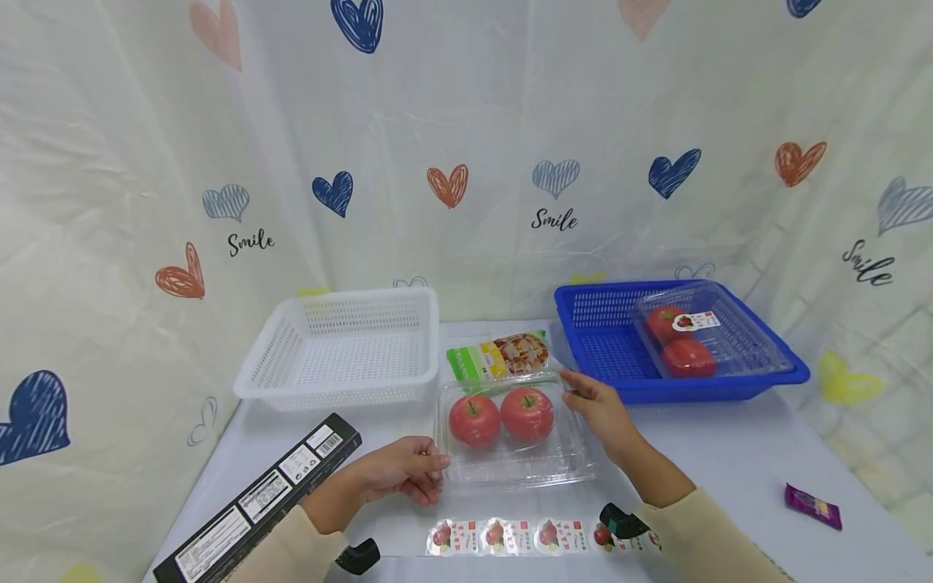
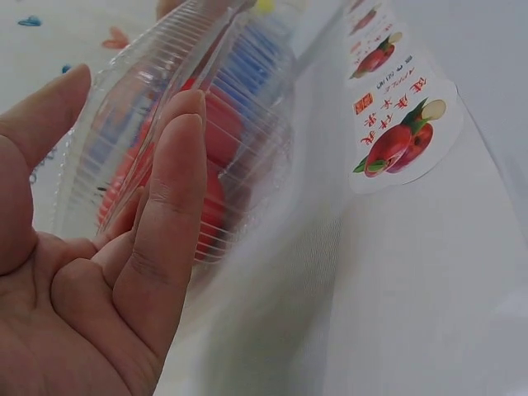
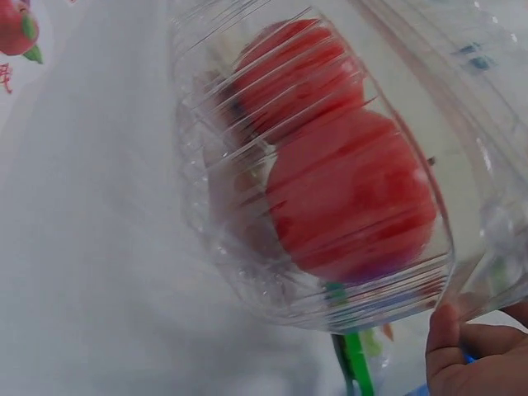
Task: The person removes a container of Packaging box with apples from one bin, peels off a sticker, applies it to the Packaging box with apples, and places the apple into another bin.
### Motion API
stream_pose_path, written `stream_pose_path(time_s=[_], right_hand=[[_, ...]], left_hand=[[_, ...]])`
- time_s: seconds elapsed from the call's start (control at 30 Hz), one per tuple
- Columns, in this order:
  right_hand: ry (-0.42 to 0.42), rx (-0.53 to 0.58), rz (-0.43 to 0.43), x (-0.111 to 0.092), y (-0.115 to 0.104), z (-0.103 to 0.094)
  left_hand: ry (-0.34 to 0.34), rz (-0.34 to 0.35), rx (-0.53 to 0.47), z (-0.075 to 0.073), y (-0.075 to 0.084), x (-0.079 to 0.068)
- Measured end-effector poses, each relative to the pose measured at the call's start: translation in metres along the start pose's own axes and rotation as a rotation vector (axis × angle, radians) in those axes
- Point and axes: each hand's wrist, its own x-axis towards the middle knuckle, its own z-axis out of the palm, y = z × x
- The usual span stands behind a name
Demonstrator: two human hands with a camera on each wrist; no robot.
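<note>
A clear plastic clamshell box (image 1: 510, 465) with two red apples (image 1: 527, 414) inside is at mid-table in the head view. At its back right corner my right hand (image 1: 601, 413) pinches the rim; the right wrist view shows the thumb (image 3: 445, 326) against it. By the box's left edge is my left hand (image 1: 408, 468). In the left wrist view, its index finger (image 2: 169, 198) lies straight alongside the clear wall, with the thumb spread apart. A strip of apple stickers (image 1: 503, 537) lies in front of the box, partly covered by the right sleeve.
A white basket (image 1: 255, 380) stands at the back left. The blue basket (image 1: 594, 389) at the back right holds a labelled box of apples (image 1: 743, 344). Behind the box lies a green-yellow food packet (image 1: 499, 356). A long black carton (image 1: 262, 498) lies left, a purple packet (image 1: 812, 507) right.
</note>
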Motion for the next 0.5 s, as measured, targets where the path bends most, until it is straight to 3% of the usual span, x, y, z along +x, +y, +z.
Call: stream_pose_path(time_s=[0.5], right_hand=[[0.025,0.087,-0.018,0.003,0.018,0.004]], left_hand=[[0.057,0.011,-0.009,0.002,-0.004,0.000]])
